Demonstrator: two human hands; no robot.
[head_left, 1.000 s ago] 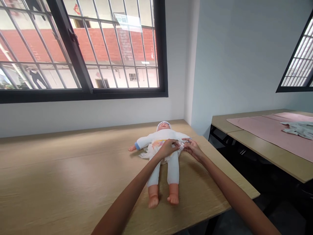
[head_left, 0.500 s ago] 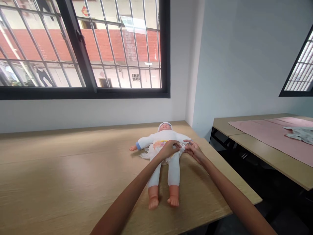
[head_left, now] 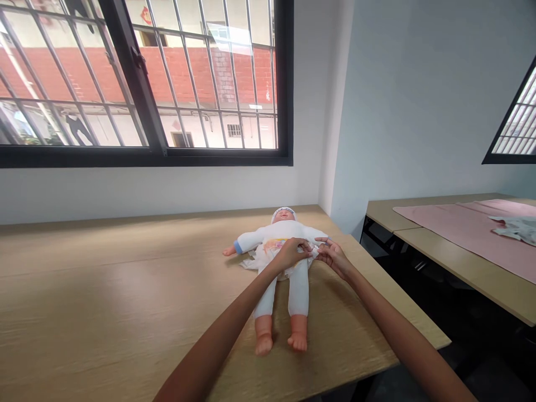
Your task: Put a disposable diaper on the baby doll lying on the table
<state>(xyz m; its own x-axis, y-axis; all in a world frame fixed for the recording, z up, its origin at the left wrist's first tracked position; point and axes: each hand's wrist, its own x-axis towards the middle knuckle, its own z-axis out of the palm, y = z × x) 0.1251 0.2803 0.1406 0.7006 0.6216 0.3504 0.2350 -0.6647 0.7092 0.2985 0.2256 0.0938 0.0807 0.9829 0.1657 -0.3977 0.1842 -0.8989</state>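
Observation:
A baby doll [head_left: 298, 290] in white clothes with a white cap lies on its back on the wooden table, feet toward me. Round its hips is a white diaper [head_left: 268, 252] with a coloured print on the front. My left hand [head_left: 293, 252] rests over the diaper's right side, its fingers closed on the edge there. Close beside it, my right hand [head_left: 333, 258] pinches the diaper's side tab, other fingers slightly raised. The fingertips of both hands nearly meet, and they partly hide the tab.
The doll's table [head_left: 125, 301] ends at a right edge not far from my right forearm. Past a dark gap stands another table [head_left: 452, 257] with a pink cloth [head_left: 452, 223] and a patterned fabric piece [head_left: 517, 228] on it. A wall with a barred window rises behind.
Both hands stay at the diaper's right side; the fingertips have shifted only slightly closer together. The view has moved a little. The doll lies as before.

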